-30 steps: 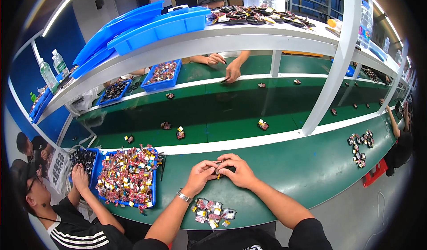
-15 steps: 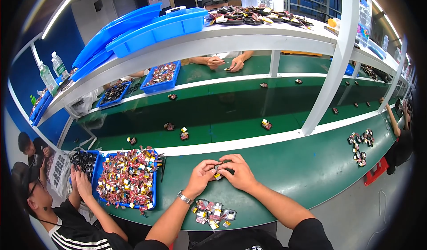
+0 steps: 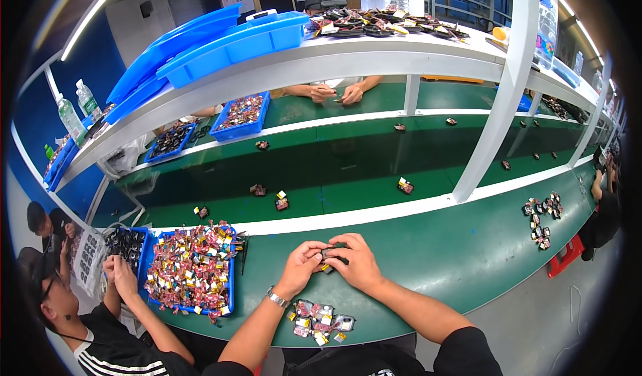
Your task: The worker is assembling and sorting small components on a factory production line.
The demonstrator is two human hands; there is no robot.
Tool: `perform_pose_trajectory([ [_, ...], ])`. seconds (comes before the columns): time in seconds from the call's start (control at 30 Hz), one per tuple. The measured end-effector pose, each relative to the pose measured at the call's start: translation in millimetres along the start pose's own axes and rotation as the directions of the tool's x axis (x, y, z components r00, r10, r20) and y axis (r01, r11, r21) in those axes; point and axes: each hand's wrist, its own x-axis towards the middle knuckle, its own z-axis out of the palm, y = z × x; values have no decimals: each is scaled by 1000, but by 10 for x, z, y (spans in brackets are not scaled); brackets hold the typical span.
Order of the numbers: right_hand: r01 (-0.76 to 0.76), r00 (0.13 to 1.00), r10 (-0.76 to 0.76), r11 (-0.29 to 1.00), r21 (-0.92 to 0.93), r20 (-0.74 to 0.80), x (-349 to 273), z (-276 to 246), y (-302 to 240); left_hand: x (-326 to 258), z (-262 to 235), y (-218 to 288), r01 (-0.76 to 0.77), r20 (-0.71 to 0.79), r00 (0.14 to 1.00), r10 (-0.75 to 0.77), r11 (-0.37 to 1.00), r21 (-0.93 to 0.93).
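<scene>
Over the green bench (image 3: 414,256), my left hand (image 3: 301,266) and my right hand (image 3: 358,264) meet around a small black plastic casing (image 3: 330,253). Fingers and thumbs of both hands press on it, and a bit of yellow shows beneath. Much of the casing is hidden by the fingers. Just below my hands, at the near edge, lies a small cluster of casings (image 3: 322,322) with red wires and white-yellow pieces. Left of my left forearm stands a blue tray (image 3: 233,294) heaped with small red-wired, white and yellow parts.
A co-worker's hands (image 3: 120,276) are at the left, beside a blue tray of black parts (image 3: 124,242). Several assemblies (image 3: 405,185) sit on the green belt beyond a white rail (image 3: 374,212). More assemblies (image 3: 543,219) lie at right. A white post (image 3: 495,102) supports the overhead shelf (image 3: 401,56).
The assemblies on the belt have shifted slightly right. My right fingers have moved a little over the casing, which shows more now. The left co-worker's hands have changed position slightly.
</scene>
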Motion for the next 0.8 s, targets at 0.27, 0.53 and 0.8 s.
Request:
perform_pose_trajectory([
  [0.27,9,1000,-9,1000,-1,10,8,-46,97,32,36,-9,-26,14,1000,26,1000,13],
  [0.53,-111,942,-59,875,-472,-331,628,-717,743,-7,-11,28,-23,-38,999,22,1000,-7],
  [0.8,-346,924,187,781,-520,-333,628,-1357,1590,59,43,25,-14,2,1000,14,999,-47],
])
